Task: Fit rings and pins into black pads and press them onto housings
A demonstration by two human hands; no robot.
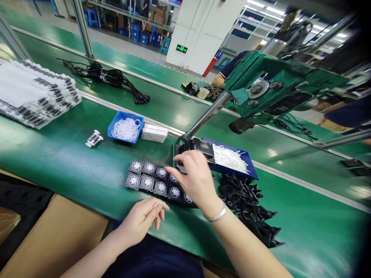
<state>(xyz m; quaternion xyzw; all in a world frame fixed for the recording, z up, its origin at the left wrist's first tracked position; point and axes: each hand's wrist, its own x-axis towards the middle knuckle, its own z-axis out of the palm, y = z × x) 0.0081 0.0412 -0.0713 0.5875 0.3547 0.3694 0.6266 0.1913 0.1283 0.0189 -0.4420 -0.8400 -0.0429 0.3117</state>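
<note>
Two rows of small black square fans with white blades lie on the green table in front of me. My right hand hovers over the right end of the rows, fingers curled loosely downward and nothing visibly in them. My left hand rests at the table's near edge, fingertips pinched on something small and pale I cannot make out. A pile of black fan frames lies right of my right wrist.
A blue bin of white rings and a white box sit further back. A dark blue tray with white pieces lies beyond my right hand. A green press machine overhangs the right. Stacked white trays and black cables sit left.
</note>
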